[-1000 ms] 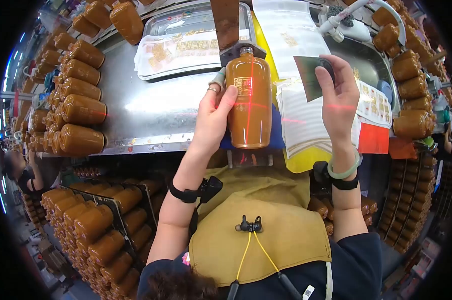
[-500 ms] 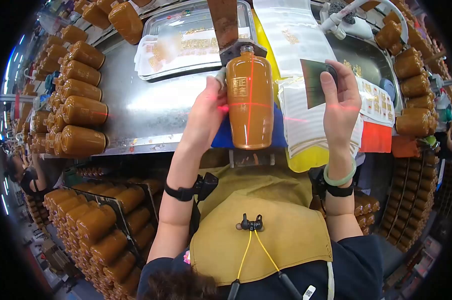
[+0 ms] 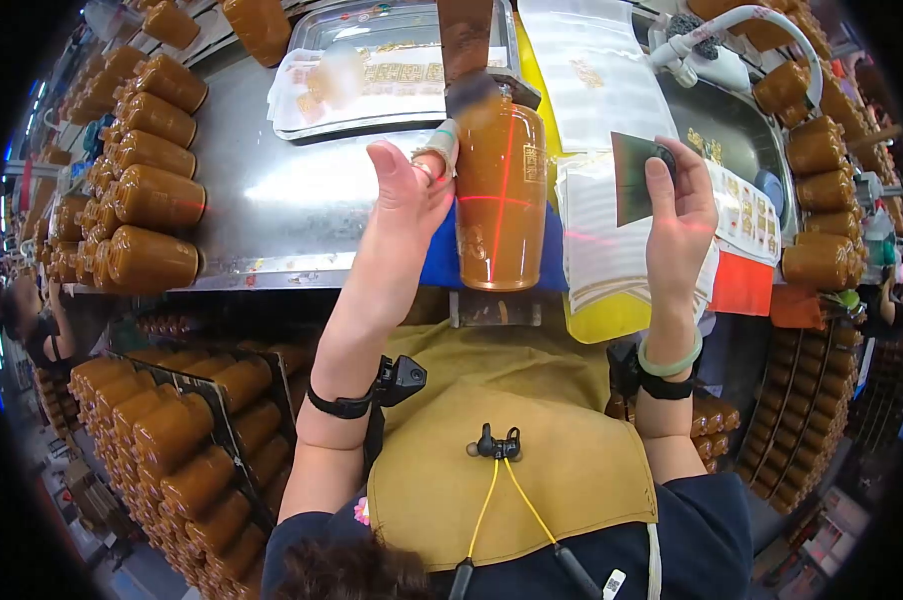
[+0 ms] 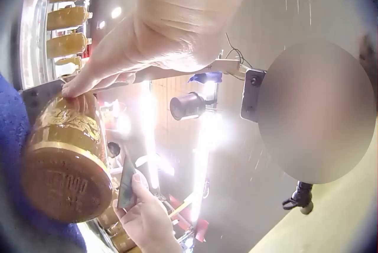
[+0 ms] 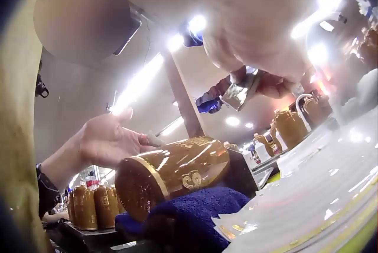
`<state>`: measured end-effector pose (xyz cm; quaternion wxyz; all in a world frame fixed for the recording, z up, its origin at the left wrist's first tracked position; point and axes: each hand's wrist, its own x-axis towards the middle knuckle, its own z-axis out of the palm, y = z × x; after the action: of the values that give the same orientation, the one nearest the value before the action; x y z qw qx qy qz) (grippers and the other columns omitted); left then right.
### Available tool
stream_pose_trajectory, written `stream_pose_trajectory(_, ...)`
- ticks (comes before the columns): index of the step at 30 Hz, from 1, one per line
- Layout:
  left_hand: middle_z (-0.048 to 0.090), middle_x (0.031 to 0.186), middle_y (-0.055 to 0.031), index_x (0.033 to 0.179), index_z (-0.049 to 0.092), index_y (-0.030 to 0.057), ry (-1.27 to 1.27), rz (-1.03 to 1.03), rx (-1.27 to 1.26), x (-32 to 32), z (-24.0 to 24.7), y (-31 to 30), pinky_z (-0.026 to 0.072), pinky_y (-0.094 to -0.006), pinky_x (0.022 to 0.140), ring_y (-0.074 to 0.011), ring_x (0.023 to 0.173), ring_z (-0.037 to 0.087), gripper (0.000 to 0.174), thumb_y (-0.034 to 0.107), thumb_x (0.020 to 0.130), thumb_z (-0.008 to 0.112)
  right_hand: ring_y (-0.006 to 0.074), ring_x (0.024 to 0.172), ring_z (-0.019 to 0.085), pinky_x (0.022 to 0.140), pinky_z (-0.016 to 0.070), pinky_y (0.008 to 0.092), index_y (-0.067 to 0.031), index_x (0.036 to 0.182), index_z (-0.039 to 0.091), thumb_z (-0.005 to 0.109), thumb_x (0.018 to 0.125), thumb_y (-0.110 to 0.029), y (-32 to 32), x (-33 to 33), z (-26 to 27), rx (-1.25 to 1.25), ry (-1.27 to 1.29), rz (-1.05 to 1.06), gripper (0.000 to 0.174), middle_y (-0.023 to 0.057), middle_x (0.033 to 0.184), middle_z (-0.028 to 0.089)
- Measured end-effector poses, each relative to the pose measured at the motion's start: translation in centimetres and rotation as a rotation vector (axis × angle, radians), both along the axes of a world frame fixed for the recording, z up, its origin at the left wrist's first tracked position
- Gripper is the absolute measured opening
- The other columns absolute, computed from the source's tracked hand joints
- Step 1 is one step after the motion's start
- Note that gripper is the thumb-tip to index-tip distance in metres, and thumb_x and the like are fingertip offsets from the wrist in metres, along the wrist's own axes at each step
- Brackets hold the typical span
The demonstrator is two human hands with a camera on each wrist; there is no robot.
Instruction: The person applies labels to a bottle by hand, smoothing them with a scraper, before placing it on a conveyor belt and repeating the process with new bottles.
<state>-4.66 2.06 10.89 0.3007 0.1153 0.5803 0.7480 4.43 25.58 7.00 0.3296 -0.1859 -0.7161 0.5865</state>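
Note:
A glossy brown bottle [image 3: 502, 205] lies with its neck at a metal holder and its base toward the person, over a blue towel [image 5: 198, 211]. A gold emblem shows at its right side, and red laser lines cross it. The left hand [image 3: 407, 215] touches the bottle's left side with its fingers, one wrapped in pale tape, while the thumb points up and away. In the left wrist view the fingertips rest on the bottle's wall near the shoulder. To the right, the right hand [image 3: 682, 205] pinches a thin dark scraper blade [image 3: 633, 180] between thumb and fingers, apart from the bottle.
White sheets [image 3: 592, 235] are stacked right of the bottle. Behind left, a metal tray [image 3: 317, 130] carries gold decal sheets. Rows of brown bottles [image 3: 157, 195] stand on the left and right. A white hose [image 3: 757, 18] arches at the back right.
The bottle has rolled rightward, carrying its gold emblem from the left side to the right. The left thumb has come off the bottle and swung up. The right hand still holds the scraper.

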Motion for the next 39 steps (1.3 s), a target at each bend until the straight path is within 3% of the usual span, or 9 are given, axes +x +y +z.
stream_pose_trajectory(9, 0.029, 0.165, -0.0262, 0.103, 0.048, 0.0124, -0.019, 0.006, 0.034, 0.0, -2.4, -0.9, 0.0047, -0.0479, 0.129, -0.0334, 0.158, 0.019, 0.074, 0.079, 0.098, 0.018, 0.0110, 0.107, 0.059, 0.094, 0.0460, 0.0247, 0.0023, 0.129, 0.059, 0.055, 0.106, -0.007, -0.9, -0.2, -0.8, -0.026, 0.011, 0.106, 0.026, 0.0081, 0.116, 0.065)
stream_pose_trajectory(12, 0.034, 0.163, -0.0233, 0.117, 0.052, 0.0061, -0.038, 0.017, 0.087, 0.0, -2.9, -1.1, 0.0136, -0.0476, 0.128, -0.0309, 0.155, 0.027, 0.066, 0.068, 0.105, 0.030, 0.0108, 0.107, 0.056, 0.095, 0.0439, 0.0246, 0.0021, 0.130, 0.057, 0.052, 0.106, -0.006, -1.2, -0.2, -1.2, -0.130, -0.023, 0.192, 0.026, 0.0072, 0.116, 0.062)
stream_pose_trajectory(14, 0.043, 0.158, -0.0184, 0.143, 0.045, -0.0017, -0.026, -0.021, 0.040, -0.1, -3.0, -0.9, 0.0276, -0.0433, 0.124, -0.0262, 0.149, 0.038, 0.051, 0.036, 0.109, 0.053, 0.0093, 0.103, 0.053, 0.093, 0.0426, 0.0234, 0.0016, 0.129, 0.057, 0.052, 0.106, -0.007, -2.0, -0.3, -0.8, -0.177, -0.048, 0.203, 0.025, 0.0043, 0.111, 0.059)
stream_pose_trajectory(15, 0.043, 0.158, -0.0184, 0.143, 0.045, -0.0017, -0.027, -0.021, 0.040, -0.1, -3.3, -0.9, 0.0276, -0.0433, 0.124, -0.0262, 0.149, 0.038, 0.051, 0.036, 0.109, 0.053, 0.0089, 0.101, 0.052, 0.092, 0.0423, 0.0231, 0.0011, 0.129, 0.057, 0.053, 0.106, -0.009, -2.1, -0.2, -0.9, -0.252, -0.076, 0.247, 0.025, 0.0035, 0.109, 0.057)
stream_pose_trajectory(17, 0.038, 0.158, -0.0140, 0.157, 0.026, -0.0050, 0.044, -0.085, 0.088, 0.1, -4.0, -0.9, 0.0290, -0.0381, 0.122, -0.0209, 0.148, 0.036, 0.070, 0.008, 0.099, 0.063, 0.0084, 0.099, 0.050, 0.091, 0.0419, 0.0228, 0.0006, 0.129, 0.057, 0.054, 0.106, -0.010, -2.6, -0.1, -1.0, -0.330, -0.105, 0.289, 0.026, 0.0027, 0.107, 0.056)
stream_pose_trajectory(20, 0.034, 0.161, -0.0132, 0.163, 0.013, -0.0036, -0.017, -0.096, 0.116, 0.2, -4.4, -0.4, 0.0286, -0.0385, 0.123, -0.0211, 0.150, 0.033, 0.087, 0.000, 0.093, 0.064, 0.0007, 0.083, 0.045, 0.072, 0.0376, 0.0174, -0.0042, 0.127, 0.052, 0.071, 0.098, -0.008, -3.8, -0.3, -1.4, -0.386, -0.123, 0.428, 0.035, -0.0060, 0.092, 0.052)
stream_pose_trajectory(26, 0.044, 0.156, -0.0117, 0.162, 0.023, 0.0006, -0.069, -0.037, 0.133, 0.1, -5.4, -0.2, 0.0350, -0.0374, 0.119, -0.0206, 0.143, 0.044, 0.081, -0.005, 0.091, 0.063, -0.0003, 0.079, 0.043, 0.069, 0.0376, 0.0175, -0.0083, 0.116, 0.053, 0.072, 0.097, -0.007, -5.9, -0.8, -1.1, -0.428, -0.149, 0.452, 0.027, -0.0080, 0.088, 0.047)
stream_pose_trajectory(33, 0.041, 0.157, -0.0113, 0.161, 0.024, -0.0011, -0.023, -0.023, 0.112, 0.2, -4.5, 0.6, 0.0353, -0.0362, 0.118, -0.0197, 0.144, 0.042, 0.082, -0.006, 0.090, 0.064, 0.0014, 0.084, 0.046, 0.073, 0.0394, 0.0183, -0.0083, 0.107, 0.052, 0.067, 0.101, -0.008, -6.3, -0.7, -0.8, -0.447, -0.127, 0.438, 0.017, -0.0065, 0.093, 0.050)
stream_pose_trajectory(39, 0.050, 0.145, -0.0143, 0.153, 0.031, -0.0050, -0.026, -0.030, 0.077, 0.2, -4.1, 0.9, 0.0396, -0.0374, 0.115, -0.0197, 0.135, 0.050, 0.074, 0.007, 0.093, 0.074, 0.0057, 0.082, 0.050, 0.071, 0.0437, 0.0233, -0.0062, 0.103, 0.056, 0.071, 0.098, -0.010, -5.6, -0.5, -0.7, -0.404, -0.234, 0.434, 0.016, -0.0016, 0.091, 0.054)
